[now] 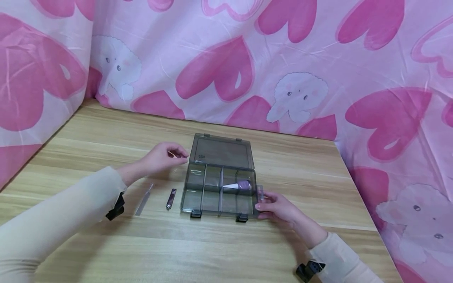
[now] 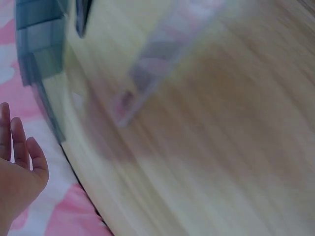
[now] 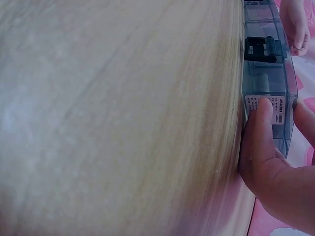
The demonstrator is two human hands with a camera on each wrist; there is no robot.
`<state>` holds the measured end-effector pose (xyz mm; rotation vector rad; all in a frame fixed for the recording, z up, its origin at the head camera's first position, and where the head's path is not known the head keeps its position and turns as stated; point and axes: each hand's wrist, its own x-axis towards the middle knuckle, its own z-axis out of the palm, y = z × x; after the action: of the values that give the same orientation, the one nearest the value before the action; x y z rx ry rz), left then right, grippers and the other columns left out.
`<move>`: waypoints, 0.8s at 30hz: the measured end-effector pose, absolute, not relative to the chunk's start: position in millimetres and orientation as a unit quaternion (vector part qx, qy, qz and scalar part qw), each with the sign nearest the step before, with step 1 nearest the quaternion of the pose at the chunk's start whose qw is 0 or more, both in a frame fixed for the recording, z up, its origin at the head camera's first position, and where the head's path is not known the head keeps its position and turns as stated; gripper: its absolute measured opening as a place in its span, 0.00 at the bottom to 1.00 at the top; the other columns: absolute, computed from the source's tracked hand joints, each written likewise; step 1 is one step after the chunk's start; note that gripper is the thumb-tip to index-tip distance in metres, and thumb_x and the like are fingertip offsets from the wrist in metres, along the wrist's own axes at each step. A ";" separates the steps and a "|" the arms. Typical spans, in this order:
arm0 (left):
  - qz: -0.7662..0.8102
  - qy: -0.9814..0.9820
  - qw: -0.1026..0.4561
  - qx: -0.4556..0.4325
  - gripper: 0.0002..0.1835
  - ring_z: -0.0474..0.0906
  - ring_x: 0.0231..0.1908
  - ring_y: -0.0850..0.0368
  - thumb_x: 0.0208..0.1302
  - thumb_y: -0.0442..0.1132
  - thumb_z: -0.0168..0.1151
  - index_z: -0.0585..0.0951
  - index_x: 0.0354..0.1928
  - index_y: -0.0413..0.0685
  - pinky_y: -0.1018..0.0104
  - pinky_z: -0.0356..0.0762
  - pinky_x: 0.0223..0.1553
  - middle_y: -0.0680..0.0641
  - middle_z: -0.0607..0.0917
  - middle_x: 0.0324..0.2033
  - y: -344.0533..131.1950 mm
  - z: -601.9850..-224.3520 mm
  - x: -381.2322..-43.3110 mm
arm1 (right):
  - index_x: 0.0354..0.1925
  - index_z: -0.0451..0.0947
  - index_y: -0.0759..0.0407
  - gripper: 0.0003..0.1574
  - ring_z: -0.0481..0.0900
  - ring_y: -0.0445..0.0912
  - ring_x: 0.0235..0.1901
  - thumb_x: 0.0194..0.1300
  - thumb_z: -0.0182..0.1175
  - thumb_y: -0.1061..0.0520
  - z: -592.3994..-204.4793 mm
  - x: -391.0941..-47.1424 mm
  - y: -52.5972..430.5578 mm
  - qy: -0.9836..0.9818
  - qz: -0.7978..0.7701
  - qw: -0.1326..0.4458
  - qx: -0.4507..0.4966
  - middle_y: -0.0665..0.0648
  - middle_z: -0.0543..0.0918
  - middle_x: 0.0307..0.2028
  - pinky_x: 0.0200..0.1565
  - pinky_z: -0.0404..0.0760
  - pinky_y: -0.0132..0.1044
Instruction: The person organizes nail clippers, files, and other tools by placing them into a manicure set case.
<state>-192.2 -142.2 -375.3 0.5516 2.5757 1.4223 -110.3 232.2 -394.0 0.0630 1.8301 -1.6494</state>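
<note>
A smoky clear divided storage box (image 1: 211,200) lies with its lid (image 1: 223,151) folded back. In its right part rests a nail polish bottle (image 1: 243,185), purple with a long white cap. My right hand (image 1: 279,208) grips the box's right end; its thumb (image 3: 266,118) lies over a barcode label (image 3: 280,110). A small clear piece (image 1: 260,192) shows beside those fingers. Near the lid's left edge is my left hand (image 1: 162,159), fingers loosely bent, with no held thing visible. A nail clipper (image 1: 171,199) and a slim clear strip (image 1: 144,200) lie left of the box.
The box stands on a wood-grain table (image 1: 198,247). Pink heart-patterned cloth (image 1: 219,78) hangs behind the table and along both sides. Two black latches, one of them the right latch (image 1: 242,218), project from the box's front wall.
</note>
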 end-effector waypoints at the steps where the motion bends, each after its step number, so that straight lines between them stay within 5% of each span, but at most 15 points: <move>1: 0.471 0.860 0.072 0.184 0.10 0.76 0.38 0.57 0.58 0.36 0.63 0.82 0.40 0.37 0.64 0.73 0.45 0.44 0.84 0.37 -145.3 -377.5 -192.5 | 0.68 0.43 0.77 0.46 0.78 0.38 0.32 0.60 0.58 0.67 -394.1 -110.2 232.2 0.700 -0.632 0.332 0.025 0.50 0.76 0.34 0.40 0.83 0.33; 11: 0.449 0.874 0.075 0.171 0.12 0.77 0.35 0.62 0.56 0.37 0.66 0.82 0.41 0.38 0.70 0.76 0.41 0.41 0.85 0.39 -166.7 -397.1 -192.3 | 0.68 0.43 0.77 0.44 0.78 0.39 0.34 0.61 0.55 0.69 -393.3 -109.7 231.1 0.697 -0.636 0.329 0.028 0.51 0.76 0.35 0.41 0.83 0.34; 24: 0.418 0.883 0.120 0.173 0.14 0.76 0.38 0.58 0.52 0.39 0.69 0.82 0.41 0.44 0.69 0.74 0.43 0.49 0.85 0.36 -175.5 -414.5 -190.9 | 0.68 0.43 0.77 0.46 0.77 0.37 0.31 0.60 0.57 0.68 -392.5 -110.0 230.7 0.697 -0.635 0.332 0.027 0.49 0.75 0.32 0.39 0.83 0.33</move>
<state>-190.9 -175.5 -414.5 0.5066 2.5807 1.2225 -110.0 230.7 -392.5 0.0717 1.8221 -1.6589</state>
